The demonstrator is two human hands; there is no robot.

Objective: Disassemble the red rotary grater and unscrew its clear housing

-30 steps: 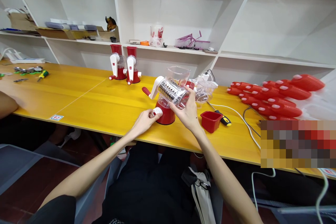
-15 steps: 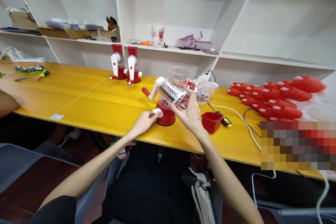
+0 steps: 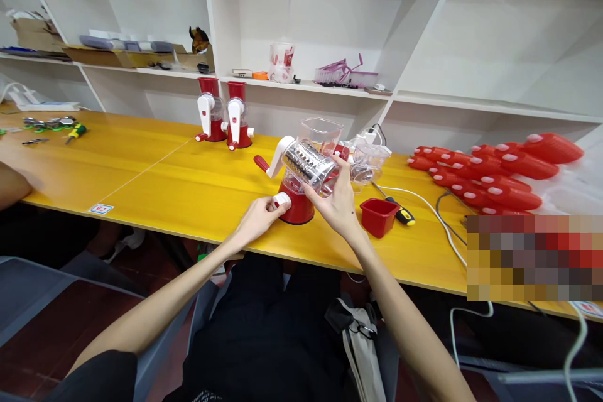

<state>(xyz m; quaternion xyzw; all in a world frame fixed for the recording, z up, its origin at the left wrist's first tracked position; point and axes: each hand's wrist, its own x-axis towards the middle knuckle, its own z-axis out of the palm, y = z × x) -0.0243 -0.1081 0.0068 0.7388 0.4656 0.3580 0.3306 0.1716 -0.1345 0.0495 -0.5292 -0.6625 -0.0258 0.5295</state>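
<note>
A rotary grater stands before me on a red base [image 3: 300, 208], with a metal drum [image 3: 311, 162], a white crank [image 3: 279, 155] with a red grip, and a clear hopper [image 3: 321, 132] above. My left hand [image 3: 258, 220] pinches the white knob [image 3: 282, 201] at the base's left side. Around the right end of the drum and its clear housing, my right hand [image 3: 340, 201] is closed, thumb in front. Right of that hand sits a red square cup [image 3: 378, 217]. Behind it lies a clear plastic grater body [image 3: 370, 163].
Two assembled red-and-white graters [image 3: 238, 116] stand at the table's back. A screwdriver [image 3: 404, 215] lies beside the cup, near a white cable [image 3: 438, 212]. Red grater parts [image 3: 490, 176] are piled at right. White shelves [image 3: 306, 83] line the back. Another person's arm [image 3: 13, 183] shows at left.
My left fingers have shifted slightly on the white knob, which looks turned a little. The right hand keeps its hold on the drum end; the view has moved very slightly.
</note>
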